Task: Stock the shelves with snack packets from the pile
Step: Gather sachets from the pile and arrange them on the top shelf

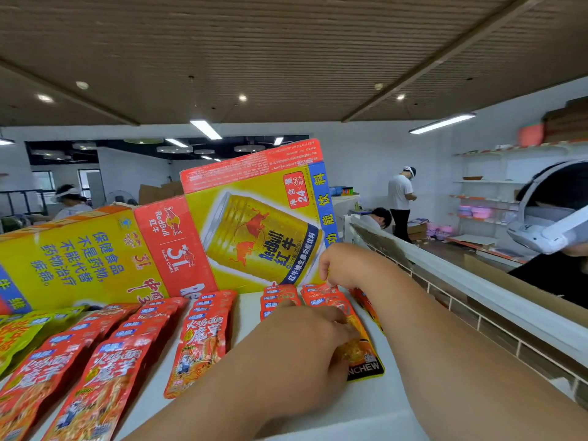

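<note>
Red snack packets lie in overlapping rows on a white shelf top (375, 405). My left hand (302, 342) reaches over the right-hand row (366, 366), its fingers curled onto the front packet, whose black bottom edge shows. My right hand (345, 265) sits at the far end of that same row, thumb and fingers bent down onto the packets' top edges. A shorter stack (278, 297) lies just left of it. More rows of red packets (199, 342) fill the left side (108, 370). The pile itself is out of sight.
A large yellow and red drinks carton (251, 230) lies tilted along the back of the shelf top. Yellow-green packets (19, 335) lie at the far left. A white rail (477, 294) runs along the right. A person with a white headset (553, 224) stands close on the right.
</note>
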Motion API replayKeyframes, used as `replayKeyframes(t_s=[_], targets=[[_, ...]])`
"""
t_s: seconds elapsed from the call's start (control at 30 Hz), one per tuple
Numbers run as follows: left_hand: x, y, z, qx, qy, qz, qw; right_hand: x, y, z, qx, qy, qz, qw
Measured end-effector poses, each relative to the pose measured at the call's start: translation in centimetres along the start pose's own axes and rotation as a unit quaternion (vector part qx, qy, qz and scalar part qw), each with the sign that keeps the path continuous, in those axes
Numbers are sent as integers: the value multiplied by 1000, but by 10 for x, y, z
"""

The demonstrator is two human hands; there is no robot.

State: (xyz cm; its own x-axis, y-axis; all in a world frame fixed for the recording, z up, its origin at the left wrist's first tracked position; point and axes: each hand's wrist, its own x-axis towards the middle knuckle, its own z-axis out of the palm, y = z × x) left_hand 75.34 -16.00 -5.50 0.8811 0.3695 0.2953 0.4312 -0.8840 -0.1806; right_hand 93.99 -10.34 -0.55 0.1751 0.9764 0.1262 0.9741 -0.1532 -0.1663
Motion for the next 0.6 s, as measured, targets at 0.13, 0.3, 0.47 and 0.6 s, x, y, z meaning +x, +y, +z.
replayKeyframes(t_s=[0.13,0.3,0.47,0.6], targets=[[-1,0,1,-1,9,3,1000,1,-1,2,-3,4,3,1000],[-1,1,0,-1,16,1,1000,1,-1,4,-33,-4,3,999],[-3,2,-1,-8,13,1,1000,2,-1,4,-54,-20,12,998],[-2,2,-1,-6,11,3,1000,1,2,7,-25,-15,-3,1000]])
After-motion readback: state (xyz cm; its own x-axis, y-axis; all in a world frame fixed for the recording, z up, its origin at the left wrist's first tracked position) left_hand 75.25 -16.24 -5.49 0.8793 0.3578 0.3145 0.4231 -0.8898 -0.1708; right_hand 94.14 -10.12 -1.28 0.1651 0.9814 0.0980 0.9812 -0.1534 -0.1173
